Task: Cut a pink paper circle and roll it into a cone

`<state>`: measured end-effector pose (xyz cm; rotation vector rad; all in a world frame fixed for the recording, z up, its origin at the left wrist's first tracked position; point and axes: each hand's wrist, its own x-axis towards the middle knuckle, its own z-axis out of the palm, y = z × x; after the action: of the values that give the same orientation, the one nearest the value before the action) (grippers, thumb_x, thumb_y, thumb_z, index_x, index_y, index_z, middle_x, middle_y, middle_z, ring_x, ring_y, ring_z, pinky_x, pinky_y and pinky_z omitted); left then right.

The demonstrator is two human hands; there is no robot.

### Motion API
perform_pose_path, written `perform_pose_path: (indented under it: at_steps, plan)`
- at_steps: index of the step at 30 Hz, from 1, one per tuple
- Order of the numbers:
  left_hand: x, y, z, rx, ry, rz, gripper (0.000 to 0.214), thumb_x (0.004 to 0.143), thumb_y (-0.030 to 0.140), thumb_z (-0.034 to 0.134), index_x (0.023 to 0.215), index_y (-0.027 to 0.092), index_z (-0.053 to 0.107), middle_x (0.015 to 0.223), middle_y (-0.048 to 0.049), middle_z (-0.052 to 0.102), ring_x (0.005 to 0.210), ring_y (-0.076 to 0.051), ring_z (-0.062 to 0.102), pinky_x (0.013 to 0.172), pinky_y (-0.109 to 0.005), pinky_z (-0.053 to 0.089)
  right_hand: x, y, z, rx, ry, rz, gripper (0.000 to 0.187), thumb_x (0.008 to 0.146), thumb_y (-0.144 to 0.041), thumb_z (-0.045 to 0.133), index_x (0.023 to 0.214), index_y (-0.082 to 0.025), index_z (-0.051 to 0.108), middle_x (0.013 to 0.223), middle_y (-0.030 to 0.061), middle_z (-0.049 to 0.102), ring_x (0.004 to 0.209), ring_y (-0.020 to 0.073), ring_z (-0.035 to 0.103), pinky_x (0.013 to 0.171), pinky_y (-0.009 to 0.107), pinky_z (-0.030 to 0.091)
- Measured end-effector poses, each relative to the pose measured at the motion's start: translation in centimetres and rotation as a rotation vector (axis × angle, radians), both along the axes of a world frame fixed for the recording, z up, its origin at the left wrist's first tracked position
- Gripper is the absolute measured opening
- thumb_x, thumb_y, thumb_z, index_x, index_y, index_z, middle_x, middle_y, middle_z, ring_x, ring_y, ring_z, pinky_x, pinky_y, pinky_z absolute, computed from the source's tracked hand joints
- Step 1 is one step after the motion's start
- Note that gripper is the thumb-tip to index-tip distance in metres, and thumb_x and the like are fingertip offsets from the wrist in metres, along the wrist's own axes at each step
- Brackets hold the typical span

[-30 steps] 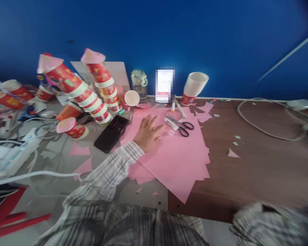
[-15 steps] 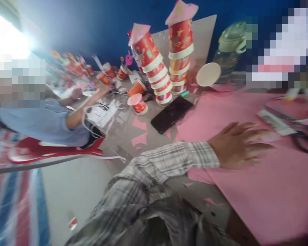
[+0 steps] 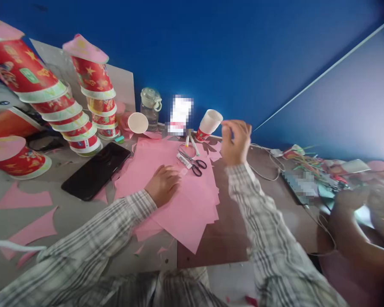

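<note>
My left hand (image 3: 163, 184) lies palm down on a pile of pink paper sheets (image 3: 192, 213), its fingers loosely stretched out. My right hand (image 3: 237, 143) is raised off the table, thumb and forefinger curled together in a pinch. Its fingertips are right beside the rim of a stack of paper cups (image 3: 210, 122), white above and red below; whether they touch or hold anything is unclear. Between my hands, black-handled scissors (image 3: 197, 166) and a white glue stick (image 3: 183, 160) rest on the paper. Two markers (image 3: 193, 144) lie behind them.
At left stand two towers of red cups (image 3: 104, 104) with pink cone tops, and a black phone (image 3: 96, 170). A water bottle (image 3: 150, 108) and a tipped cup (image 3: 138, 123) stand at the back. On the right, another person's arm (image 3: 355, 230) is near a device (image 3: 301, 187) and cables.
The view has swung to the right, bringing my right hand and the cup stack into sight. My left hand stays on the pink paper, its fingers less spread.
</note>
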<state>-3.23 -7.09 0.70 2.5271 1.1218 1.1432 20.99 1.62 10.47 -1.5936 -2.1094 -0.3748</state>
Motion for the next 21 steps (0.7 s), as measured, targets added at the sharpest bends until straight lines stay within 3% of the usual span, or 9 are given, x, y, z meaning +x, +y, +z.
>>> perform_pose_path:
  at_steps: [2,5,9,14,17,21]
  plan:
    - [0.0,0.0,-0.1,-0.026,-0.008,0.012,0.014,0.073,0.021,0.050,0.085,0.022,0.059,0.093,-0.0052,0.064,0.102,-0.024,0.049,0.089,-0.047,0.035,0.2,3.9,-0.2,-0.077,-0.009,-0.134,0.055,0.128,-0.027,0.040,0.157,-0.023,0.087,0.156,0.0239,0.084,0.151,0.0454,0.070,0.129,0.070,0.057]
    - [-0.1,0.1,-0.3,-0.024,-0.044,0.012,0.012,0.073,0.021,0.052,0.083,0.023,0.059,0.090,-0.0043,0.065,0.100,-0.024,0.051,0.089,-0.047,0.035,0.7,8.5,-0.3,-0.252,-0.195,-0.180,0.052,0.124,-0.028,0.051,0.162,-0.019,0.085,0.171,0.0270,0.075,0.159,0.0506,0.058,0.125,0.068,0.053]
    - [-0.2,0.3,-0.5,0.013,-0.084,0.013,0.010,0.073,0.022,0.054,0.081,0.024,0.060,0.087,-0.0036,0.067,0.095,-0.022,0.053,0.089,-0.047,0.036,1.0,11.1,-0.3,-0.362,-0.347,-0.147,0.046,0.124,-0.020,0.048,0.139,-0.015,0.092,0.159,0.0269,0.079,0.156,0.0461,0.054,0.124,0.062,0.047]
    - [-0.4,0.3,-0.7,0.040,-0.097,0.030,0.010,0.073,0.021,0.054,0.082,0.023,0.059,0.085,-0.0028,0.066,0.095,-0.021,0.053,0.090,-0.046,0.036,1.1,12.6,-0.5,-0.280,-0.281,-0.138,0.034,0.125,-0.029,0.062,0.132,-0.011,0.090,0.152,0.0286,0.082,0.150,0.0413,0.059,0.125,0.061,0.046]
    - [-0.4,0.2,-0.7,0.029,-0.100,0.034,0.010,0.074,0.022,0.052,0.081,0.023,0.059,0.087,-0.0030,0.066,0.095,-0.020,0.053,0.091,-0.046,0.035,1.7,14.1,0.1,-0.228,-0.045,-0.110,0.030,0.119,-0.038,0.076,0.113,-0.012,0.088,0.141,0.0249,0.084,0.143,0.0362,0.060,0.127,0.061,0.047]
    - [-0.5,0.2,-0.1,0.057,-0.149,0.013,0.010,0.075,0.020,0.052,0.082,0.021,0.058,0.088,-0.0042,0.065,0.092,-0.021,0.054,0.088,-0.046,0.038,3.4,14.8,2.6,-0.023,0.255,-0.076,0.039,0.121,-0.041,0.068,0.088,-0.020,0.076,0.120,0.0173,0.081,0.136,0.0333,0.063,0.125,0.065,0.052]
